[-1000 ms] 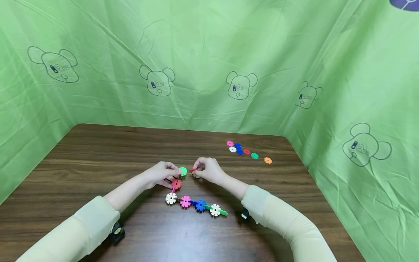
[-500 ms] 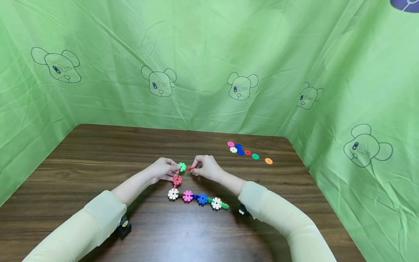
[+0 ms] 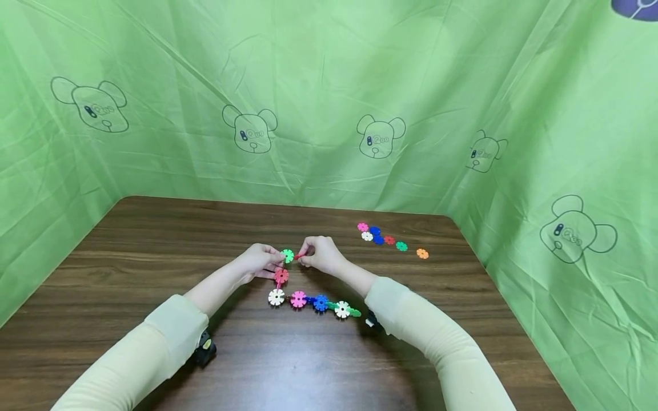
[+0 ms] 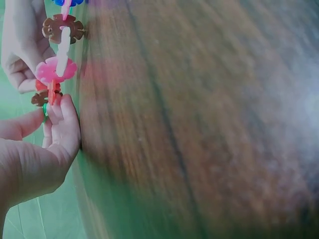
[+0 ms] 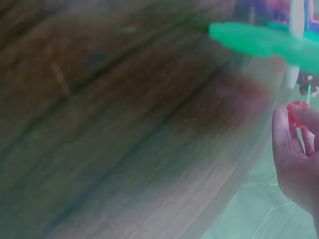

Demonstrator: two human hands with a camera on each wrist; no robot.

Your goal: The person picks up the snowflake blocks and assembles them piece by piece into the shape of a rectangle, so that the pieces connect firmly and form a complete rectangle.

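Note:
In the head view my left hand (image 3: 260, 261) pinches the green snowflake disc (image 3: 288, 256) at the far end of a chain of slotted plastic discs. Between my right thumb and fingers, the right hand (image 3: 321, 254) grips a red snowflake disc (image 5: 297, 107), held edge-on right at the green disc's rim. From the green one the chain runs toward me through a red disc (image 3: 281, 276) to a white disc (image 3: 276, 297). It then bends right through a pink disc (image 3: 299, 299) and a blue disc (image 3: 321, 303). A second white disc (image 3: 342, 310) and a green piece (image 3: 356, 313) end it.
Loose discs lie at the back right of the wooden table (image 3: 169, 240): pink (image 3: 362, 227), white (image 3: 367, 236), blue (image 3: 378, 240), red (image 3: 389, 240), green (image 3: 401, 246) and orange (image 3: 422, 253). A green curtain (image 3: 319, 74) hangs behind the table and along its sides.
Both hands have moved farther from me, and the whole chain has shifted the same way. The right hand's red disc has come closer to the green disc.

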